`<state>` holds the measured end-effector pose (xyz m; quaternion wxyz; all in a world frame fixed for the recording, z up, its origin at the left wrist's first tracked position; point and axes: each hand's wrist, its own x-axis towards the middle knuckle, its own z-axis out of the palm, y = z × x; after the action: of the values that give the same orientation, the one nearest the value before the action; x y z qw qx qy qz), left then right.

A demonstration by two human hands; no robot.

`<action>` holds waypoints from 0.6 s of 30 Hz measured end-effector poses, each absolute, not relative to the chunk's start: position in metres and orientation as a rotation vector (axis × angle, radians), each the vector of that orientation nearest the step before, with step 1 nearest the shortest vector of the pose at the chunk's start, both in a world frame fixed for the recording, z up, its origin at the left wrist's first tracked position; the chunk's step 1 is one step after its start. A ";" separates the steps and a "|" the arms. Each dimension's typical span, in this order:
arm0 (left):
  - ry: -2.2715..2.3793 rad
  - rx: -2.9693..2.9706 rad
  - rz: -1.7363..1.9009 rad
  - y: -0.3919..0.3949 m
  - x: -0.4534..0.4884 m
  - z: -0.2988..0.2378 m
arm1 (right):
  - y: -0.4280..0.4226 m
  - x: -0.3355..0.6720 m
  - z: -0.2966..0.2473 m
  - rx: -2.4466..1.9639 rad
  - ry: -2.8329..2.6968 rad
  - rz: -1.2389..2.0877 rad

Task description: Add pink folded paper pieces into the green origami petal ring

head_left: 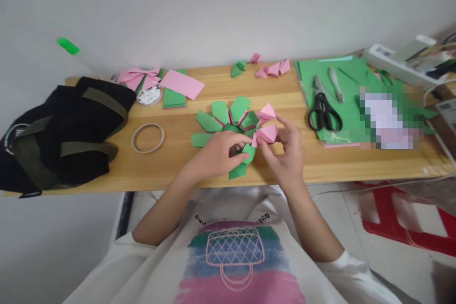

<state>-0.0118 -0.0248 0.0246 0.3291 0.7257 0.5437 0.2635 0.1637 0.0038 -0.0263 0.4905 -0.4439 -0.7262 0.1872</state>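
Pale, plain wall (228, 9) behind desk (285, 95). Desk light wood, grain visible, far edge along wall. Dark leg (125, 216) beneath, left side. Floor (338, 209) pale tile, thin seams. Red stool (385, 211) low at right, partly cut off. Light soft, even.

Pale wooden surface (153, 171)
On it lie a black fabric bundle (80, 126), a pale ring (147, 152), folded pink pieces (273, 69), a folded green piece (238, 68) and green sheets (351, 95).

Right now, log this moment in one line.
left hand: holding paper flower | right hand: holding pink folded paper at flower's right edge | scissors: right, unheld | tape roll: left, on table
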 end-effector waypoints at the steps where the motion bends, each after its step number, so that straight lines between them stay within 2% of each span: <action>1: 1.422 1.899 0.689 -0.025 -0.012 0.025 | 0.004 0.164 -0.025 -1.074 -1.777 0.452; 12: 1.494 1.866 0.733 -0.023 -0.007 0.022 | 0.004 0.164 -0.024 -1.047 -1.783 0.466; 18: 1.477 1.869 0.683 -0.024 -0.010 0.023 | 0.004 0.165 -0.031 -1.060 -1.657 0.632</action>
<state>-0.0102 -0.0244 0.0230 0.3257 0.7131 0.5635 0.2607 0.1646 0.0039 -0.0311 0.5120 -0.4408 -0.6888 0.2628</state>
